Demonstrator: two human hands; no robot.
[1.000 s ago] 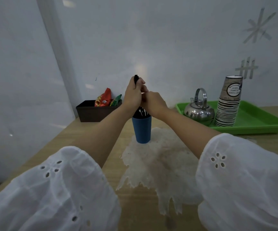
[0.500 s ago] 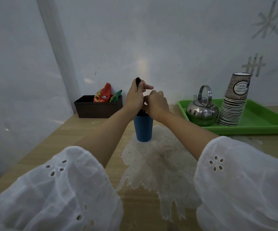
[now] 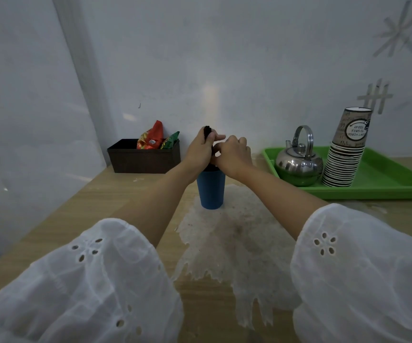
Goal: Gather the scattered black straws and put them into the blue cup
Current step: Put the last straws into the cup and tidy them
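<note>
The blue cup (image 3: 211, 189) stands upright on the wooden table, at the far end of a pale rough patch. Directly above its mouth my left hand (image 3: 200, 151) grips a bundle of black straws (image 3: 207, 131); their top ends stick out above my fist and their lower part goes down into the cup. My right hand (image 3: 233, 154) sits close against the left one, fingers curled at the straws just over the rim. The cup's mouth is mostly hidden by both hands.
A dark brown box (image 3: 143, 155) with red and green snack packets stands at the back left against the wall. A green tray (image 3: 383, 183) at the right holds a steel kettle (image 3: 298, 163) and a stack of paper cups (image 3: 348, 154).
My hands stay above the cup with the straws. My left index finger has stretched out over the right hand, and the view has shifted slightly.
</note>
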